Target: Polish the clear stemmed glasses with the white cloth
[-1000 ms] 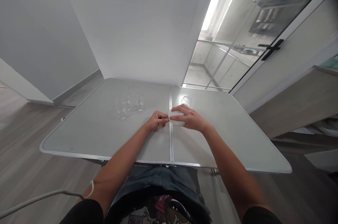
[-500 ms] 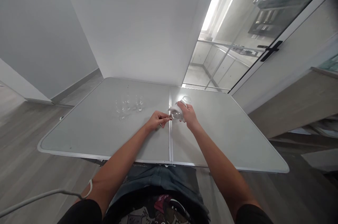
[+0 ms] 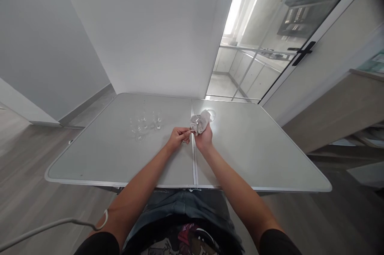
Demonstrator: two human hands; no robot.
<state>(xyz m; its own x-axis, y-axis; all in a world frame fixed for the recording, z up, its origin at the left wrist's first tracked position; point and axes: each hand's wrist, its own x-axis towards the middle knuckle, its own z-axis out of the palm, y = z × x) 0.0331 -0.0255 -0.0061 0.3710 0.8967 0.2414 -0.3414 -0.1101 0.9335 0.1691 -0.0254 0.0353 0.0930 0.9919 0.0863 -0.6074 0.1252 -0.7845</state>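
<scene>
My left hand (image 3: 179, 136) pinches the stem of a small clear glass (image 3: 193, 122) held over the middle seam of the grey folding table (image 3: 258, 155). Against the glass bowl, my right hand (image 3: 204, 138) holds a white cloth (image 3: 204, 120), fingers closed round it. Both hands meet just above the tabletop. A cluster of several small clear stemmed glasses (image 3: 144, 123) stands to the left of my hands. Another clear glass (image 3: 211, 114) sits just behind the cloth, partly hidden.
A white wall stands behind the table. A glass door (image 3: 270, 47) with a black handle (image 3: 301, 52) is at the back right. A wooden counter (image 3: 339, 111) runs along the right. A white cable (image 3: 45, 227) hangs by my left arm.
My right hand has turned from palm-down over the cloth to upright, lifting the cloth and glass off the table. My left hand kept its pinch. The view shifted slightly.
</scene>
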